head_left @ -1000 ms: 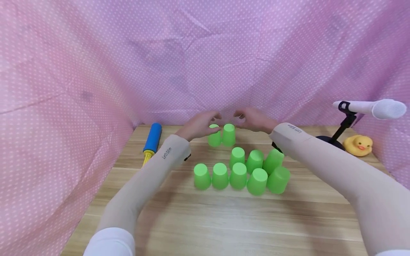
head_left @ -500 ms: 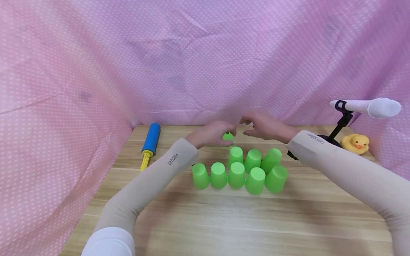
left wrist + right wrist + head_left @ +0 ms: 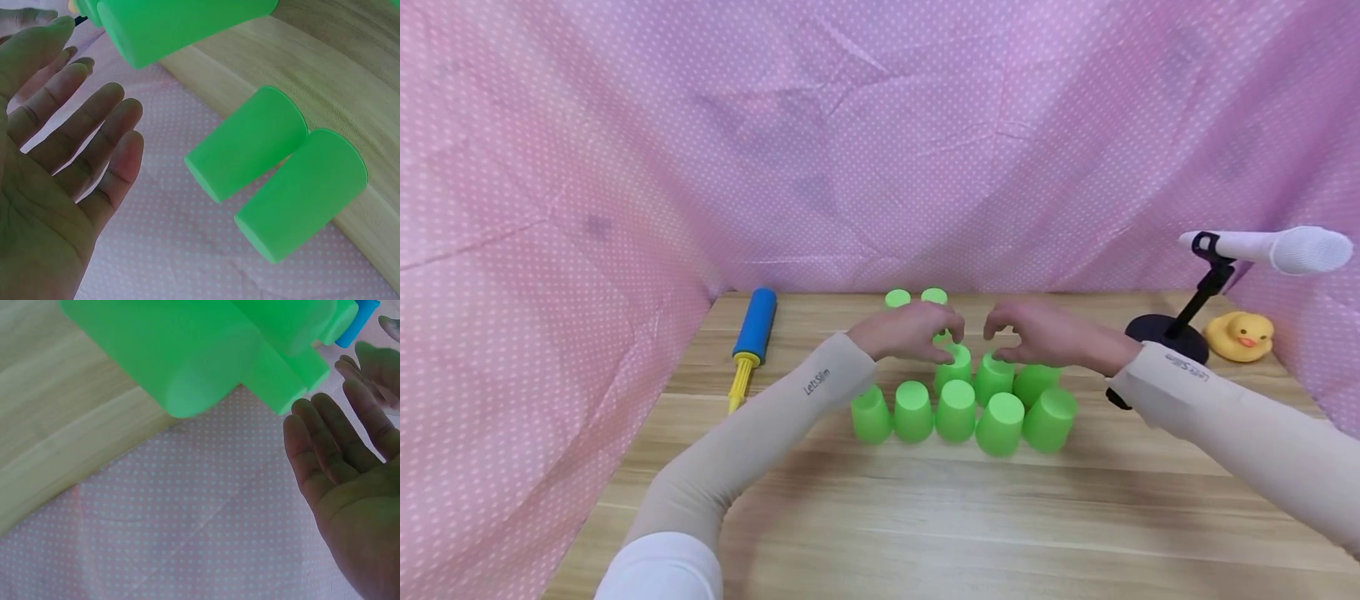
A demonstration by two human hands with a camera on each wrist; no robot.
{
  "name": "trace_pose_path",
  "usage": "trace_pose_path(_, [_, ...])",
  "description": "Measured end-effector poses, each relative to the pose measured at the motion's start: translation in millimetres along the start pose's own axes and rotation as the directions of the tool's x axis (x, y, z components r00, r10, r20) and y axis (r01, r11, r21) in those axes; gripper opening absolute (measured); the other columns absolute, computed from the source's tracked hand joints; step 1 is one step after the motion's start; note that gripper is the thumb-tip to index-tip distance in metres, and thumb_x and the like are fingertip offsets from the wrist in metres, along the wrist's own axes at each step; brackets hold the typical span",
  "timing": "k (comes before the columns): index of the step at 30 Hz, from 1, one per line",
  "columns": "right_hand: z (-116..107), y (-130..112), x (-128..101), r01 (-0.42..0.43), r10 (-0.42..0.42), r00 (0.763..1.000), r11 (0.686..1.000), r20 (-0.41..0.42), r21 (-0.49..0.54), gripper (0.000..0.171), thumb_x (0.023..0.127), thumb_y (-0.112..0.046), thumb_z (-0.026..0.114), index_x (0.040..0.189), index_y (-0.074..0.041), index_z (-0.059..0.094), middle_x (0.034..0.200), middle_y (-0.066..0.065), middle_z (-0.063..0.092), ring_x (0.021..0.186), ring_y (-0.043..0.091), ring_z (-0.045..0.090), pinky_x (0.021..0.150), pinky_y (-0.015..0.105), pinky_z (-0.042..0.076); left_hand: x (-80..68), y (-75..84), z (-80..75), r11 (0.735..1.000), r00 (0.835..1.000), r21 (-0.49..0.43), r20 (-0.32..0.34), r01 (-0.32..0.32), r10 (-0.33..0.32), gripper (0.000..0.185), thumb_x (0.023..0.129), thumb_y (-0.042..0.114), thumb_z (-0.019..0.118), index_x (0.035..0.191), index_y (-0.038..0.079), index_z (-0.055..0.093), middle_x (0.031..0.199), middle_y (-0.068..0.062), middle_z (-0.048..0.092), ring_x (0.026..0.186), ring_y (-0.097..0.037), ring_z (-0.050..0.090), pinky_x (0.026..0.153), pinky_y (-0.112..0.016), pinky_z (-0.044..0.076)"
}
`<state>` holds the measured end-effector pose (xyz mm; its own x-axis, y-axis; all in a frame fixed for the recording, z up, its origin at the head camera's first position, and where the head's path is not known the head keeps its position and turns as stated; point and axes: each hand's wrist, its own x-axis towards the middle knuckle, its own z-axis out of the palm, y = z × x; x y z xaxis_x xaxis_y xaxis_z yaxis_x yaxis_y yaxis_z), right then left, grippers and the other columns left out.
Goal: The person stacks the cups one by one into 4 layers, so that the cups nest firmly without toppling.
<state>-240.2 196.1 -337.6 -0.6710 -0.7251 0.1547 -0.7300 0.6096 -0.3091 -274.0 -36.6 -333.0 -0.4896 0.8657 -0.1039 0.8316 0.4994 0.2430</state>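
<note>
Several green cups stand upside down in three rows. At the back is a pair, its left cup [image 3: 898,297] and right cup [image 3: 934,296] partly behind my left hand [image 3: 913,329]; the left wrist view shows both whole. The middle row has three, with a left cup [image 3: 952,379], a centre cup [image 3: 995,385] and a right cup [image 3: 1036,385]. Bent, relaxed fingers of my left hand hover by the left cup's top, holding nothing. My right hand [image 3: 1048,333], fingers loosely bent around nothing, is over the centre and right cups. Nearest me runs the front row [image 3: 956,417].
A blue and yellow hand pump [image 3: 754,329] lies on the left of the wooden table [image 3: 910,525]. To the right stand a white microphone [image 3: 1285,250] on a black stand [image 3: 1168,333] and a yellow rubber duck [image 3: 1240,336]. Pink dotted cloth [image 3: 865,150] hangs behind.
Both hands have drawn back toward me from the rear pair of cups to above the middle row, shifting rightward. The cups stay where they were.
</note>
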Motion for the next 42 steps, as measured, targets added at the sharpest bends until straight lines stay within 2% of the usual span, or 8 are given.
trace_pose_path(8, [6, 5, -18, -0.053, 0.050, 0.996, 0.998, 0.070, 0.041, 0.028, 0.074, -0.014, 0.080, 0.098, -0.009, 0.067, 0.098, -0.002, 0.062, 0.092, 0.020, 0.060, 0.080, 0.041, 0.050, 4.0, 5.2, 4.1, 0.999, 0.997, 0.024, 0.067, 0.045, -0.046, 0.022, 0.084, 0.024, 0.074, 0.101, 0.014, 0.065, 0.101, 0.007, 0.061, 0.096, -0.010, 0.055, 0.081, -0.022, 0.043])
trace_pose_path(15, [16, 9, -22, -0.101, 0.094, 0.993, 0.990, 0.073, 0.100, 0.035, 0.076, -0.014, 0.079, 0.108, -0.011, 0.064, 0.107, 0.000, 0.064, 0.098, 0.025, 0.060, 0.081, 0.041, 0.050, 4.4, 4.6, 7.0, 0.998, 0.996, 0.010, 0.066, 0.059, -0.060, 0.025, 0.083, 0.022, 0.074, 0.104, 0.014, 0.063, 0.102, 0.007, 0.061, 0.097, -0.011, 0.056, 0.081, -0.023, 0.044])
trace_pose_path(20, [23, 9, -21, -0.104, 0.097, 0.993, 0.989, 0.074, 0.106, 0.033, 0.077, -0.014, 0.078, 0.107, -0.011, 0.065, 0.106, -0.001, 0.064, 0.098, 0.025, 0.061, 0.083, 0.042, 0.049, 6.3, 3.2, 9.7, 0.999, 0.996, 0.010, 0.069, 0.053, -0.053, 0.028, 0.083, 0.021, 0.074, 0.108, 0.013, 0.062, 0.105, 0.005, 0.061, 0.100, -0.014, 0.057, 0.082, -0.022, 0.044])
trace_pose_path(30, [27, 10, -21, -0.110, 0.107, 0.993, 0.992, 0.041, 0.067, 0.033, 0.079, -0.022, 0.078, 0.107, -0.011, 0.065, 0.105, -0.001, 0.064, 0.098, 0.023, 0.060, 0.084, 0.041, 0.048, 8.9, 4.3, 10.3, 0.997, 0.995, 0.027, 0.078, 0.066, -0.067, 0.030, 0.084, 0.020, 0.073, 0.111, 0.012, 0.063, 0.106, 0.005, 0.061, 0.099, -0.011, 0.056, 0.083, -0.021, 0.044])
trace_pose_path(36, [26, 8, -22, -0.113, 0.113, 0.994, 0.993, -0.001, 0.023, 0.033, 0.078, -0.022, 0.078, 0.106, -0.009, 0.065, 0.104, 0.001, 0.064, 0.098, 0.022, 0.059, 0.083, 0.041, 0.048, 9.9, 2.3, 9.5, 0.998, 0.995, 0.032, 0.077, 0.055, -0.057, 0.030, 0.085, 0.019, 0.072, 0.113, 0.010, 0.063, 0.110, 0.003, 0.061, 0.101, -0.011, 0.055, 0.084, -0.021, 0.043])
trace_pose_path(39, [23, 8, -23, -0.117, 0.117, 0.992, 0.993, -0.041, 0.005, 0.032, 0.078, -0.020, 0.078, 0.105, -0.007, 0.066, 0.103, 0.003, 0.064, 0.097, 0.022, 0.058, 0.082, 0.041, 0.047, 10.0, -0.3, 6.9, 0.999, 0.997, 0.031, 0.062, 0.041, -0.042, 0.030, 0.086, 0.018, 0.070, 0.113, 0.009, 0.062, 0.109, 0.002, 0.061, 0.100, -0.011, 0.054, 0.084, -0.021, 0.043])
trace_pose_path(42, [17, 9, -24, -0.128, 0.128, 0.989, 0.992, -0.075, 0.007, 0.033, 0.078, -0.018, 0.078, 0.105, -0.005, 0.065, 0.104, 0.005, 0.064, 0.099, 0.025, 0.058, 0.084, 0.042, 0.047, 9.8, -3.5, 2.3, 0.999, 0.999, 0.032, 0.018, 0.042, -0.042, 0.031, 0.086, 0.017, 0.070, 0.114, 0.009, 0.061, 0.109, 0.002, 0.061, 0.099, -0.011, 0.054, 0.083, -0.021, 0.043])
